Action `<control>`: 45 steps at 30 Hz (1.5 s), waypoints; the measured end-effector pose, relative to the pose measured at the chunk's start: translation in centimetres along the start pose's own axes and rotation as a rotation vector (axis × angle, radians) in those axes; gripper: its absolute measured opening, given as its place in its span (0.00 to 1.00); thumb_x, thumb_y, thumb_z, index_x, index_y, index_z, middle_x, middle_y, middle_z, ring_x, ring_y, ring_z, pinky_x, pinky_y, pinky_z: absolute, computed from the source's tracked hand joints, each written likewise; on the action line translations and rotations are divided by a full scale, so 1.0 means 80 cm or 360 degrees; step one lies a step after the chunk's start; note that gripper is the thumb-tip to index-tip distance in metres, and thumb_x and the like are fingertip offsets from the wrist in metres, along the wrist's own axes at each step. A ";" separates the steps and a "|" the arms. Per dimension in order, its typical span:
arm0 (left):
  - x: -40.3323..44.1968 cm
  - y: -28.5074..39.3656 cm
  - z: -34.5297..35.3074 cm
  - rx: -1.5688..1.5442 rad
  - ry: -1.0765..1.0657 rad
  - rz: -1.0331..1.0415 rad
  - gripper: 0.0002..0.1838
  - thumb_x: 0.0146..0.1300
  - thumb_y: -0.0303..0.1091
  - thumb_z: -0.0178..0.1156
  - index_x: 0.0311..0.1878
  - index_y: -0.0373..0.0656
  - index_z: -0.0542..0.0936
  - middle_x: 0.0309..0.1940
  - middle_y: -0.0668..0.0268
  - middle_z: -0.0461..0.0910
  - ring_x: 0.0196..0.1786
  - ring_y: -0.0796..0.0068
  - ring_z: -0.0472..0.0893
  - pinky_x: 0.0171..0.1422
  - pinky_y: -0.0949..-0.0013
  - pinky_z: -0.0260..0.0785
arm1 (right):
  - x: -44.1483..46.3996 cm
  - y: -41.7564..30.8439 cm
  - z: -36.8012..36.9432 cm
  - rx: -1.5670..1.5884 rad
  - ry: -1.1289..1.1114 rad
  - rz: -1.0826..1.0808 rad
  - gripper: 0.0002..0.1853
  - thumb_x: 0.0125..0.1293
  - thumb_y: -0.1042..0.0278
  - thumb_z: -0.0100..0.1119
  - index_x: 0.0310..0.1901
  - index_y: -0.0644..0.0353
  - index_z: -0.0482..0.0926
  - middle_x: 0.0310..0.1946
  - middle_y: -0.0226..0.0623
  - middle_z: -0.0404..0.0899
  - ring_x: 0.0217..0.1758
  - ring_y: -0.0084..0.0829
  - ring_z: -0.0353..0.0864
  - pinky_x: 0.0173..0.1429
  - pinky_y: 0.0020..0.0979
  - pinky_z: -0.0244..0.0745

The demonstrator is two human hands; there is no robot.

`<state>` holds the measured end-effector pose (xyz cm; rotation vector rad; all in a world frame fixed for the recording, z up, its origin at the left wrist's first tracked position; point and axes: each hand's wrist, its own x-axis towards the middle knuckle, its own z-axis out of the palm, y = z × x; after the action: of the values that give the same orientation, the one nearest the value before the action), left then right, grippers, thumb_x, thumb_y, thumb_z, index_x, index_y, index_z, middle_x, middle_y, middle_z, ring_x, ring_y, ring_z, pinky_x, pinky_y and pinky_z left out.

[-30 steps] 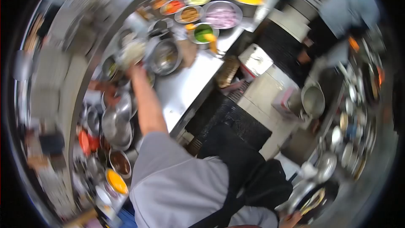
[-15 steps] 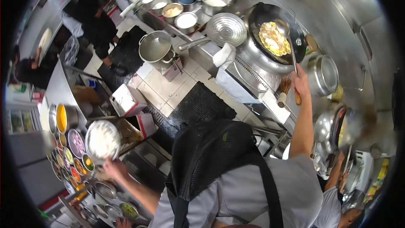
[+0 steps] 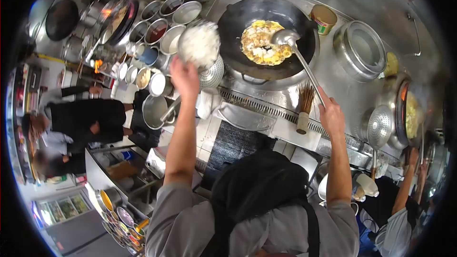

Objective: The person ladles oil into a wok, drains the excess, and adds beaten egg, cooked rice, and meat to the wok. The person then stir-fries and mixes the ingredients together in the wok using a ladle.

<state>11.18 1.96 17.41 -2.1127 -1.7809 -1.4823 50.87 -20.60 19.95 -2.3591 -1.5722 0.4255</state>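
Left hand point(image 3: 184, 78), upper centre-left of the frame: fingers closed on the near edge of one bowl point(image 3: 183, 40) of what looks like white rice point(image 3: 202, 45), held up just left of the wok; blur hides the exact grip. Right hand point(image 3: 332, 114), right of centre: fingers clamped around the handle of one ladle point(image 3: 307, 69), its head resting on the egg point(image 3: 252, 38) in the wok point(image 3: 233, 28), upper centre. In my judgement, good practice here is a firm hold on the bowl's rim, its mouth kept level, and light ladle pressure so the egg is not torn. Count near the hands: one bowl of rice, one ladle, one wok, one brush point(image 3: 305, 107), one tin point(image 3: 323, 18), one strainer point(image 3: 212, 75) partly behind the bowl.
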 end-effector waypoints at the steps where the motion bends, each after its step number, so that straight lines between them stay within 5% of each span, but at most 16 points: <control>1: 0.023 0.041 0.032 -0.0109 -0.0128 0.0071 0.04 0.63 0.22 0.58 0.39 0.32 0.75 0.62 0.40 0.72 0.59 0.39 0.74 0.67 0.48 0.66 | -0.001 0.007 -0.005 -0.0062 -0.0042 0.0074 0.33 0.64 0.75 0.59 0.72 0.37 0.71 0.43 0.52 0.82 0.46 0.58 0.82 0.51 0.53 0.77; 3: 0.038 0.076 0.122 -0.0091 -0.0176 0.0509 0.05 0.61 0.22 0.60 0.38 0.34 0.75 0.68 0.41 0.65 0.68 0.39 0.69 0.71 0.52 0.66 | -0.004 0.031 0.000 -0.0091 -0.0023 0.0070 0.34 0.64 0.76 0.58 0.72 0.37 0.70 0.40 0.51 0.80 0.43 0.58 0.82 0.47 0.53 0.77; 7: -0.003 0.085 0.281 0.0520 -0.1018 0.0921 0.07 0.63 0.27 0.59 0.44 0.44 0.80 0.75 0.53 0.59 0.76 0.42 0.63 0.65 0.53 0.76 | -0.011 0.052 0.003 -0.0094 -0.0067 0.0083 0.36 0.64 0.77 0.57 0.73 0.36 0.69 0.37 0.49 0.79 0.38 0.57 0.82 0.44 0.54 0.77; 9: -0.007 0.101 0.318 0.0519 -0.1037 0.0909 0.07 0.64 0.28 0.58 0.44 0.44 0.79 0.74 0.52 0.61 0.74 0.41 0.65 0.64 0.51 0.77 | -0.010 0.061 0.002 -0.0106 -0.0123 0.0131 0.36 0.64 0.77 0.57 0.73 0.35 0.68 0.36 0.48 0.79 0.37 0.56 0.82 0.44 0.54 0.77; 13: 0.035 0.118 0.330 0.0359 -0.0779 0.0825 0.07 0.64 0.27 0.57 0.45 0.44 0.79 0.74 0.50 0.62 0.74 0.40 0.65 0.56 0.54 0.83 | -0.013 0.081 0.002 0.0045 -0.0098 0.0154 0.35 0.64 0.75 0.60 0.73 0.36 0.69 0.35 0.47 0.79 0.38 0.54 0.82 0.45 0.53 0.76; 18: 0.069 0.172 0.228 0.0113 -0.0703 0.1298 0.04 0.61 0.24 0.59 0.39 0.42 0.77 0.72 0.50 0.64 0.75 0.44 0.65 0.57 0.56 0.81 | -0.003 0.057 -0.029 0.0293 0.0091 0.0036 0.31 0.69 0.71 0.59 0.73 0.39 0.70 0.36 0.50 0.81 0.40 0.55 0.82 0.45 0.51 0.74; 22: 0.101 0.171 0.151 -0.0128 -0.0290 0.0690 0.07 0.55 0.24 0.63 0.37 0.39 0.76 0.64 0.49 0.71 0.52 0.41 0.80 0.53 0.52 0.77 | -0.008 0.024 -0.062 0.0303 0.0171 -0.0122 0.28 0.76 0.60 0.54 0.76 0.36 0.63 0.34 0.54 0.82 0.35 0.56 0.83 0.41 0.53 0.75; 25: 0.088 0.104 0.104 -0.0387 -0.0068 0.0167 0.06 0.61 0.26 0.61 0.37 0.34 0.75 0.52 0.46 0.77 0.42 0.47 0.81 0.48 0.57 0.77 | -0.016 0.019 -0.027 0.0025 -0.0068 -0.0138 0.30 0.76 0.60 0.54 0.77 0.36 0.61 0.33 0.54 0.82 0.35 0.58 0.83 0.44 0.55 0.76; 27: 0.053 0.051 0.051 -0.0120 -0.0261 -0.0373 0.08 0.63 0.28 0.62 0.38 0.34 0.75 0.39 0.53 0.78 0.36 0.57 0.81 0.40 0.60 0.77 | 0.011 0.024 0.014 -0.0059 -0.0364 -0.0150 0.30 0.76 0.61 0.52 0.77 0.38 0.60 0.36 0.57 0.83 0.38 0.61 0.83 0.47 0.56 0.76; 29: 0.002 0.012 -0.012 -0.0763 -0.0149 -0.0934 0.09 0.65 0.31 0.63 0.41 0.37 0.75 0.32 0.63 0.75 0.35 0.68 0.81 0.35 0.64 0.76 | 0.037 0.020 0.037 -0.0030 -0.0407 -0.0218 0.28 0.77 0.62 0.51 0.76 0.41 0.63 0.37 0.58 0.84 0.38 0.60 0.84 0.45 0.54 0.77; 31: -0.066 -0.050 -0.086 -0.0919 0.0035 -0.1252 0.09 0.67 0.33 0.63 0.45 0.40 0.77 0.36 0.66 0.77 0.35 0.75 0.80 0.33 0.67 0.77 | 0.053 0.005 0.014 0.0379 -0.0442 -0.0215 0.26 0.78 0.62 0.50 0.75 0.42 0.65 0.42 0.60 0.84 0.44 0.60 0.84 0.49 0.51 0.77; 33: -0.151 -0.097 -0.178 -0.0903 0.0261 -0.1402 0.14 0.68 0.32 0.62 0.54 0.41 0.77 0.45 0.65 0.80 0.42 0.73 0.82 0.38 0.66 0.79 | 0.047 -0.019 0.005 0.0587 -0.0315 -0.0295 0.25 0.78 0.61 0.50 0.74 0.45 0.67 0.47 0.61 0.83 0.50 0.60 0.83 0.53 0.49 0.77; 35: -0.240 -0.126 -0.270 -0.0925 0.0630 -0.1580 0.13 0.68 0.30 0.63 0.54 0.39 0.76 0.44 0.64 0.79 0.42 0.71 0.82 0.44 0.63 0.81 | 0.028 -0.047 0.004 0.0588 -0.0017 -0.0486 0.25 0.78 0.61 0.50 0.74 0.51 0.67 0.53 0.61 0.81 0.58 0.60 0.80 0.58 0.48 0.75; 40: -0.451 -0.150 -0.456 -0.0886 0.1481 -0.1808 0.12 0.68 0.23 0.56 0.52 0.28 0.73 0.48 0.51 0.80 0.48 0.59 0.84 0.52 0.55 0.85 | 0.076 -0.039 0.079 -0.0199 -0.0435 -0.0352 0.30 0.74 0.68 0.46 0.77 0.52 0.60 0.46 0.61 0.84 0.50 0.62 0.83 0.58 0.50 0.76; 44: -0.582 -0.121 -0.558 -0.0608 0.2259 -0.1910 0.10 0.70 0.23 0.56 0.50 0.28 0.75 0.48 0.52 0.80 0.47 0.60 0.84 0.51 0.54 0.85 | 0.088 -0.092 0.042 0.0895 -0.0907 -0.0121 0.29 0.74 0.69 0.48 0.76 0.56 0.62 0.38 0.37 0.85 0.17 0.27 0.74 0.19 0.30 0.70; 45: -0.602 -0.107 -0.571 -0.0596 0.2412 -0.1898 0.09 0.70 0.23 0.56 0.50 0.29 0.75 0.48 0.53 0.80 0.47 0.62 0.83 0.49 0.54 0.85 | 0.088 -0.102 0.053 0.0768 -0.0803 -0.0100 0.30 0.74 0.69 0.49 0.77 0.56 0.61 0.28 0.33 0.80 0.11 0.18 0.61 0.11 0.25 0.55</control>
<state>-19.91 -56.43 7.32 0.6687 -1.7944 -2.4386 44.89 -10.75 18.59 -1.9101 -1.5004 1.3021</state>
